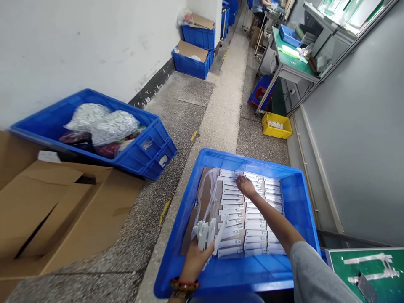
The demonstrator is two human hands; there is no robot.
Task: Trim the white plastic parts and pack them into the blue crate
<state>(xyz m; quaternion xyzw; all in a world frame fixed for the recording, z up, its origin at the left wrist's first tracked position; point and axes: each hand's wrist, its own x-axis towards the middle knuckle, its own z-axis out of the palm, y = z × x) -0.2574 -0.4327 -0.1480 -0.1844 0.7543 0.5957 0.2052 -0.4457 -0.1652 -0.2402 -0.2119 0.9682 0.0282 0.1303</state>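
Observation:
My left hand point(196, 257) is wrapped round a bunch of white plastic strips point(203, 231) over the near left part of a large blue crate point(170, 256). One strip in that bunch leans out to the right. At the far end of the crate, my right hand point(246, 185) has its fingers closed at the end of a white strip in the top row. Below it, similar strips point(255, 227) lie side by side in three columns on brown cardboard point(205, 198). Clear plastic film point(206, 206) lies crumpled along the cardboard's left side.
Left of me stand an open cardboard box point(94, 223) and stacked blue crates point(148, 145) holding bagged parts. A yellow bin point(277, 126) sits on the floor ahead, near a green-topped workbench point(303, 63). A green surface point(347, 275) is at right. Another person point(260, 6) is far off.

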